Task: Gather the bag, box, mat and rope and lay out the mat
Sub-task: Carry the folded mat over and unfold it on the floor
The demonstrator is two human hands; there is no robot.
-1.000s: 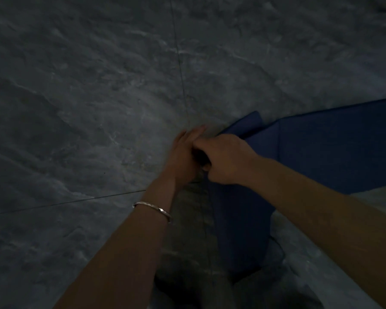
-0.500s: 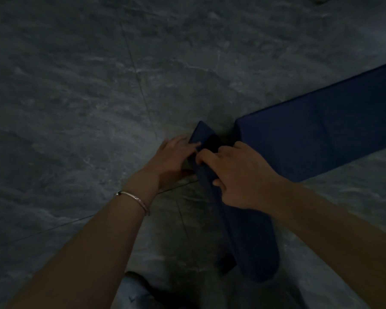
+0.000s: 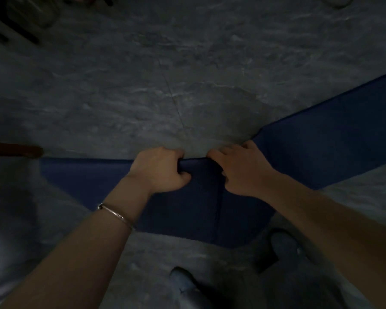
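A dark blue mat (image 3: 187,210) lies across the grey stone floor, bent in the middle with a crease running down it. One part stretches left, the other rises to the upper right (image 3: 334,134). My left hand (image 3: 161,170), with a bracelet on its wrist, grips the mat's far edge. My right hand (image 3: 239,170) grips the same edge a little to the right. Bag, box and rope are not in view.
A reddish-brown bar (image 3: 13,150) juts in from the left edge at the mat's end. Dark furniture legs (image 3: 11,30) stand at the top left. My two shoes (image 3: 183,284) (image 3: 285,244) are on the floor below the mat. Grey floor (image 3: 187,74) extends beyond the mat.
The folded part of the mat has been opened out to the left and now lies spread. My hands have moved apart along its far edge. The view has shifted.
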